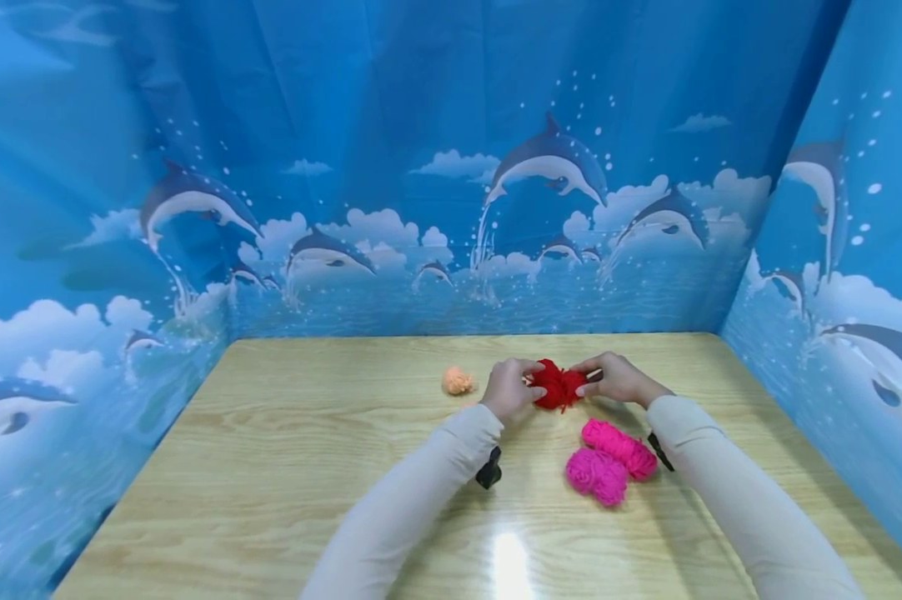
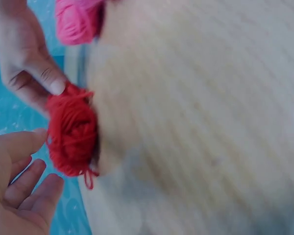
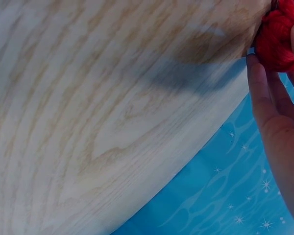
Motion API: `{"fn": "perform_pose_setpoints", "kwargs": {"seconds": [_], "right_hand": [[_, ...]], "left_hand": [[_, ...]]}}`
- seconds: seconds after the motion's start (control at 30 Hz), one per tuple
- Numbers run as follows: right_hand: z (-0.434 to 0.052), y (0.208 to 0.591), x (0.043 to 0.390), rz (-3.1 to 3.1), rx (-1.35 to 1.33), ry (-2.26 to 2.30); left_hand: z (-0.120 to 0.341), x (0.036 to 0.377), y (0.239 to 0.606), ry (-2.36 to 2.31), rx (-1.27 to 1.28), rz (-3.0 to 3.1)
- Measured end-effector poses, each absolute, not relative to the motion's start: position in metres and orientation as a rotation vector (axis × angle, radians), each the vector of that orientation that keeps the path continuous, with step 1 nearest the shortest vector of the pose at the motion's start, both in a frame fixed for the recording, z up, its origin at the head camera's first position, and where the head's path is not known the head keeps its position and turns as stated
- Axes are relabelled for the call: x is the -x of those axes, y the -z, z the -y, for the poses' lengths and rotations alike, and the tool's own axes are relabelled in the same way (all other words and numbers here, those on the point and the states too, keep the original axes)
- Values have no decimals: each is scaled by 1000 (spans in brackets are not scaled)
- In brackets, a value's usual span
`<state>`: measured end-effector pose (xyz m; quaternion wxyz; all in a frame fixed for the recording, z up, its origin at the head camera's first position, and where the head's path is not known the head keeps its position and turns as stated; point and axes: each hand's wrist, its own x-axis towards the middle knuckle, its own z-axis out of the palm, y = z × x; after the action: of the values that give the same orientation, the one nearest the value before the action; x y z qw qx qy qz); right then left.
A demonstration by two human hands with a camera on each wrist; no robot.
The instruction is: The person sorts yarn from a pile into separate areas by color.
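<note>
A bundle of red yarn [image 1: 558, 385] is between the two hands toward the back of the table, a short loose loop trailing from it. My right hand [image 1: 618, 377] pinches its right side, the thumb in front and the fingers behind. At the left side is my left hand [image 1: 509, 387], its fingers loosely spread; in the left wrist view the fingertips [image 2: 53, 183] are right at the edge of the red yarn [image 2: 73, 134]. The right wrist view catches only part of the red yarn [image 3: 277, 41], under the right thumb.
Nearer the front lie a hot-pink skein [image 1: 619, 447] and a magenta skein [image 1: 597, 477], side by side. A small peach ball of yarn [image 1: 457, 381] sits left of the left hand. The wooden table [image 1: 308, 450] ends at a blue dolphin-print curtain [image 1: 391, 167] behind and at both sides.
</note>
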<state>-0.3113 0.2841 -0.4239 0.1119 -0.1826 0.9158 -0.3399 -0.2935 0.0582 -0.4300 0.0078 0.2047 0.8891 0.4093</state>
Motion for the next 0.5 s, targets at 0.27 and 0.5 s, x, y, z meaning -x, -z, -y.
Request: {"fn": "perform_pose_setpoints", "kwargs": {"seconds": [0.27, 0.5], "right_hand": [[-285, 423, 309, -2705, 540, 975], [-284, 423, 308, -2715, 550, 959]], "left_hand": [[-30, 303, 413, -1321, -658, -2739], [-1, 307, 402, -1362, -541, -2719]]}}
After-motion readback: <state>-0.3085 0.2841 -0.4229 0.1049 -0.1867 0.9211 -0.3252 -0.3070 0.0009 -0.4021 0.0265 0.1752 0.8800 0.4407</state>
